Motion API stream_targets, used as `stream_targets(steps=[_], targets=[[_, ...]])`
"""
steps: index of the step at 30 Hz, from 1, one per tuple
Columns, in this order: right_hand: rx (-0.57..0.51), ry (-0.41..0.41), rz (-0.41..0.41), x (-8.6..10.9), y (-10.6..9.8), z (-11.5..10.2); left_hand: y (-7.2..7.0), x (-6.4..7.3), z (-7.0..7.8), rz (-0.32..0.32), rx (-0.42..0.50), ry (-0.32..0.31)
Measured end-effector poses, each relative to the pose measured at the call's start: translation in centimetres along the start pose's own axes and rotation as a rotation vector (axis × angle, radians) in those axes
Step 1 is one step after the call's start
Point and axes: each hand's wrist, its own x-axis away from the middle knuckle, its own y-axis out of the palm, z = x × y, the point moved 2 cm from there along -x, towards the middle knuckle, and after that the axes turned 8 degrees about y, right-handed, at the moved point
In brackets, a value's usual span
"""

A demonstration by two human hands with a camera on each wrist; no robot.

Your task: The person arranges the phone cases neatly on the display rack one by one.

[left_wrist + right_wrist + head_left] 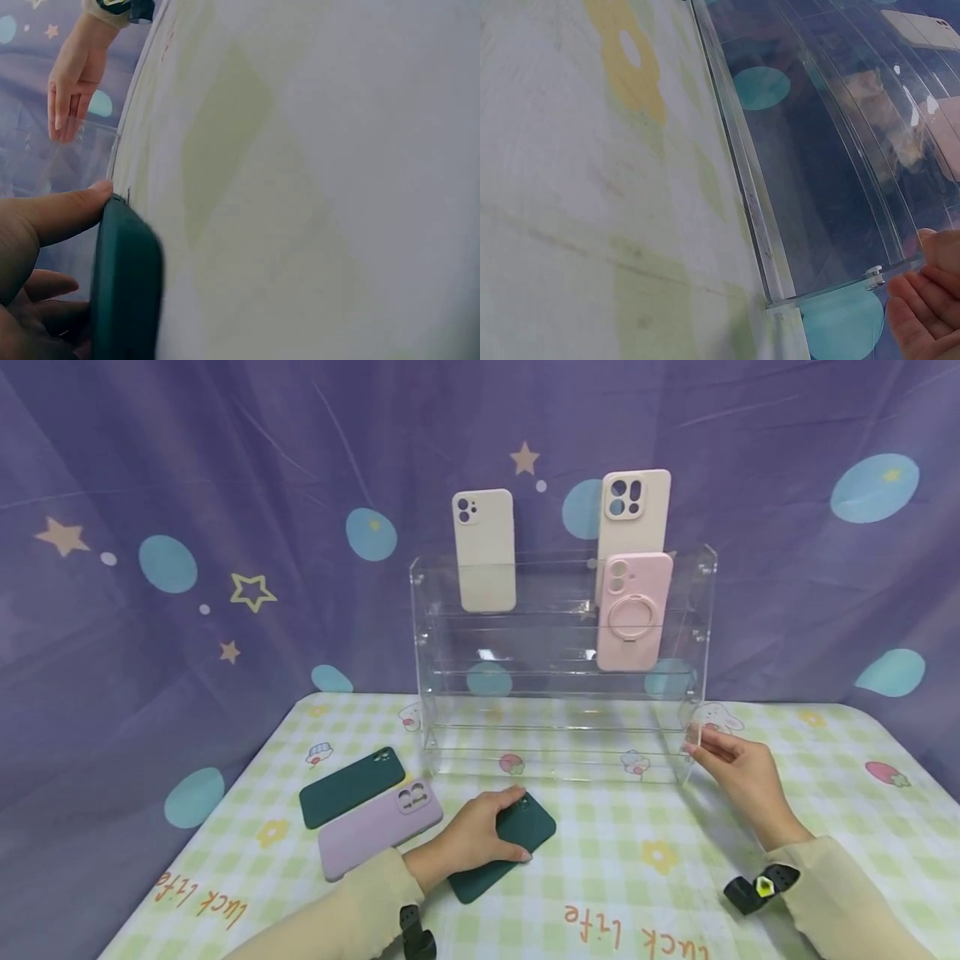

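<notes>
My left hand (476,831) grips a dark green phone case (536,827) by its long edges, thumb on the near side and fingertips at the far one. The left wrist view shows this green case (127,277) edge-on beside the thumb, close over the cloth. At the lower right side of a clear acrylic tiered display stand (566,727), my right hand (750,781) pinches the side panel's edge between thumb and fingers. In the right wrist view the right hand's fingertips (930,300) lie by the panel, near a small clear fastener.
Left of the stand lie another dark green case (352,787) and a lilac case (378,831). On upper tiers stand a white case (486,556) at left, a cream case (648,518) at right and a pink case (637,585) before it. A purple curtain (225,468) hangs behind.
</notes>
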Motion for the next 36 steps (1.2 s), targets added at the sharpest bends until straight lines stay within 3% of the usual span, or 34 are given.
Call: stream_targets(steps=[6, 16, 25, 30, 36], targets=[[0.028, 0.007, 0.002, 0.1, 0.1, 0.0, 0.0, 0.0, 1.0, -0.051, -0.077, 0.027], [0.019, -0.005, 0.012, 0.0, 0.2, 0.1, 0.1, -0.3, 1.6, -0.051, -0.115, 0.072], [0.016, 0.001, 0.003, -0.1, 0.1, 0.0, -0.7, -0.2, 1.9, 0.033, -0.115, 0.08], [0.018, 0.008, 0.006, 0.0, 0.1, 0.0, -1.3, -0.1, 1.7, 0.056, 0.004, 0.075], [0.007, -0.012, 0.011, 0.1, 0.1, 0.0, -1.7, -0.1, 1.2, 0.089, 0.229, 0.05]])
